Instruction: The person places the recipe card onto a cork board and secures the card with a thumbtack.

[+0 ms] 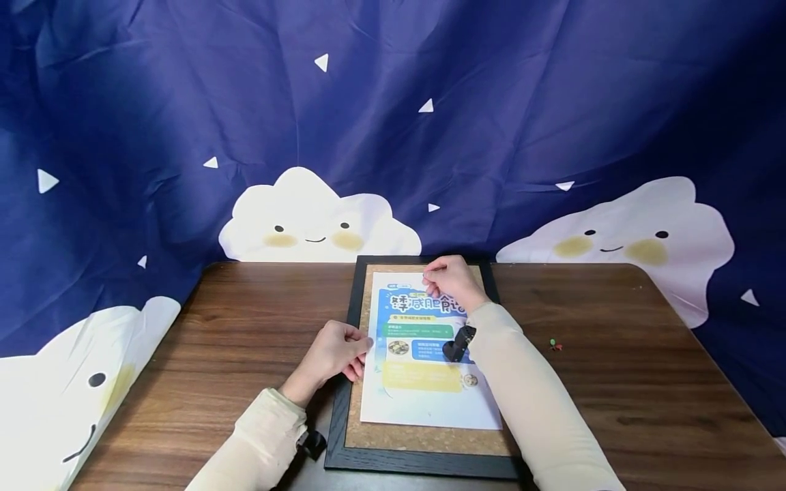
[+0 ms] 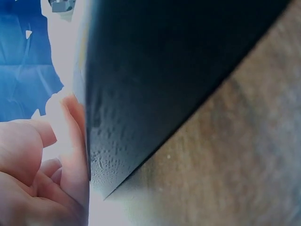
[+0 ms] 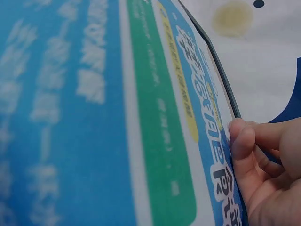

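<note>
Poster (image 1: 424,377) reads "减肥"; left grip (image 1: 334,351) holds edge

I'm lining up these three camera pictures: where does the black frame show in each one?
Head: black frame at the centre, reaching down near the bottom edge.
Left wrist: black frame as a broad dark wedge from the top, narrowing toward lower centre-left.
Right wrist: black frame as a thin dark strip, upper right.
Shared landmark: blue backdrop, at upper left and right edge in the wrist views.
</note>
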Tool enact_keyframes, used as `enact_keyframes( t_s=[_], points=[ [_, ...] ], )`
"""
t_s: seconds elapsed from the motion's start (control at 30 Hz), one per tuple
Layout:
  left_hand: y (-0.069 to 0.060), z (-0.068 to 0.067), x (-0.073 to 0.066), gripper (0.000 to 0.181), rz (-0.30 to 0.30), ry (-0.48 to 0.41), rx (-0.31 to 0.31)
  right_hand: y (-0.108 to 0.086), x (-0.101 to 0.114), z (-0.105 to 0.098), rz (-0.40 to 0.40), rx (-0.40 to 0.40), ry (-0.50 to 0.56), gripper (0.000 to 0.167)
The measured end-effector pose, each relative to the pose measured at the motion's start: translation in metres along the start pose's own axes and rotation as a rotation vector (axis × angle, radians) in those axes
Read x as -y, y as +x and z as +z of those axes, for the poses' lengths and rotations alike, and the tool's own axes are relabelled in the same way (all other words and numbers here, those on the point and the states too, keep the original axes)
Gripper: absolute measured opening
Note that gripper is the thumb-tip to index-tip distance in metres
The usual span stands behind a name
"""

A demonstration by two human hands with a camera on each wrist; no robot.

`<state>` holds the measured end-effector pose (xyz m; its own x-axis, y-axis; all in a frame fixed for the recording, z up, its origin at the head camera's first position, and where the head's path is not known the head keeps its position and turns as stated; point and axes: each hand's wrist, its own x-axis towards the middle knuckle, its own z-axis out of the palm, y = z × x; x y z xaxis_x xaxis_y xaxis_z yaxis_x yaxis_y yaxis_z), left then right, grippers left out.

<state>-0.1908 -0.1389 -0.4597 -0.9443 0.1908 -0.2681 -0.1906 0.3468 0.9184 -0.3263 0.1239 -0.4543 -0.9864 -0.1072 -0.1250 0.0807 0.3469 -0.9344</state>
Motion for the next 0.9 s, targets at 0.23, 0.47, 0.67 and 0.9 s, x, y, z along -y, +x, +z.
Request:
enact_keyframes(
  t_s=[0.23,0.47,0.67,0.9],
  points=[
    [-0.001,0.0,0.002,0.015,-0.002,0.003,-0.002,0.004,0.003,0.003,0.082,-0.016,0.043,0.016],
    [0.0,-0.001,0.003,0.015,-0.003,0.003,-0.002,0.006,0.007,0.005,0.128,-0.008,0.033,0.017],
    [0.0,-0.002,0.004,0.016,0.008,-0.006,0.008,0.01,0.011,0.003,0.179,0.02,0.011,0.018],
    [0.0,-0.002,0.002,0.017,0.006,-0.011,0.015,0.013,0.016,0.001,0.23,0.036,0.004,0.018]
  ],
)
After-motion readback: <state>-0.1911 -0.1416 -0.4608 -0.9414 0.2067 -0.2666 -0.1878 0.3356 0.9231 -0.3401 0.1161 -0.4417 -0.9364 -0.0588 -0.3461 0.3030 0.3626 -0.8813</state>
